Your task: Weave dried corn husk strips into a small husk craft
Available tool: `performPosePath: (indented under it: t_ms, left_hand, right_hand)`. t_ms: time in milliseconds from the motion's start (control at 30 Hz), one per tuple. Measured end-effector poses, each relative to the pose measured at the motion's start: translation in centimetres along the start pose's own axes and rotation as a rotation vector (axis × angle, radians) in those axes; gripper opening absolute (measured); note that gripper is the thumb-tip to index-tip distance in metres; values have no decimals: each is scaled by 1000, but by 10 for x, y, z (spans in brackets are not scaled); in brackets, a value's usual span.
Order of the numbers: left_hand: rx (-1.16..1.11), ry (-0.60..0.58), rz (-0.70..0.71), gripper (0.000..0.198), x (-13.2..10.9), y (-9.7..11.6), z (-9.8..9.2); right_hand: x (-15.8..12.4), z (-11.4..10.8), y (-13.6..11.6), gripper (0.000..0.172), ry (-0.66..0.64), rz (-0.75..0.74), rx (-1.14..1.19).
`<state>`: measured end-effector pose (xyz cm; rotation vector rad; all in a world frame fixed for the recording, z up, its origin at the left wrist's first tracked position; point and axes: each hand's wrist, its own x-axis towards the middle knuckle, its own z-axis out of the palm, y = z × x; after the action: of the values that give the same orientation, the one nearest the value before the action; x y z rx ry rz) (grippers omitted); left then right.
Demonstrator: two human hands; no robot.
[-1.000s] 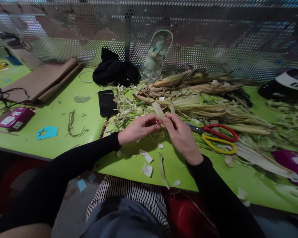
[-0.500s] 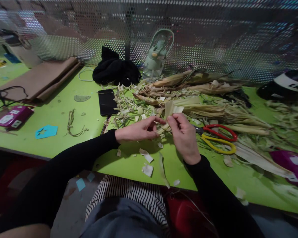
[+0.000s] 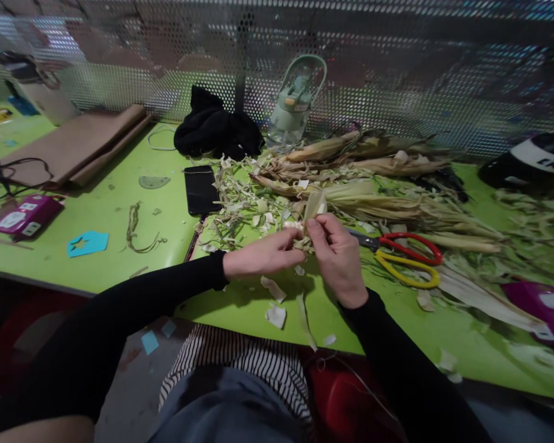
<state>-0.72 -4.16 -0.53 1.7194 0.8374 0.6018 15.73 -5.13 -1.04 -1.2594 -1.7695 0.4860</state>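
A pale strip of dried husk [image 3: 314,204] stands up from the fingers of my right hand [image 3: 337,258], pinched between thumb and forefinger. My left hand [image 3: 270,251] meets it from the left, its fingers closed around the lower part of the husk, where small pieces are partly hidden. Red-and-yellow-handled scissors [image 3: 409,258] lie just right of my right hand. Behind both hands, long husks [image 3: 378,200] are heaped on the green table [image 3: 240,307], with shredded bits [image 3: 240,184] to their left. White scraps [image 3: 276,315] lie in front of my hands.
A black phone [image 3: 202,189], black cloth [image 3: 216,126] and a green bottle [image 3: 290,111] stand or lie behind. At left are brown paper [image 3: 74,144], a blue tag [image 3: 87,244] and a purple box [image 3: 26,216]. A dark bottle [image 3: 530,160] lies at right.
My left hand has moved slightly right and its fingers have closed in at the husk. The husk strip has turned to look narrower. My right hand has barely shifted.
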Motion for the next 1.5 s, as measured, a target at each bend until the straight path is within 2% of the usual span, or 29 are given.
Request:
performPosePath:
  t_ms: [167,233,400,633,800,1000,1133,1233,1333,1433,1500]
  left_hand:
    - [-113,-2,-20,19,-2,3,6]
    - [-141,-23,-21,28,-3,5,6]
    - [-156,-54,-49,47,-5,10,0]
    - [28,-16,26,47,-4,6,-10]
    - [190,-50,35,59,-3,4,-12]
    - [216,-81,194,50,-4,5,-6]
    - [289,-103,224,42,-6,3,-3]
    - [272,-128,202,37,-6,1,-4]
    - [296,-194,116,31,-5,0,-7]
    - [371,-223,25,29,-3,0,-10]
    - [391,-193,17,32,-3,2,-10]
  right_hand:
    - [-1,-3,-1,26,41,68,101]
    - [-2,-4,0,23,33,99,161]
    - [-1,-8,0,30,1,156,258]
    - [2,-9,4,44,-177,254,286]
    - [4,-10,7,42,-230,201,321]
    - [0,-10,8,38,-106,115,146]
    - [-1,-12,5,37,-82,53,87]
    - [3,-16,5,36,-180,88,185]
    - [6,-18,6,28,-312,33,211]
    - [6,-15,7,19,-299,-25,198]
    - [4,-12,7,18,-248,27,231]
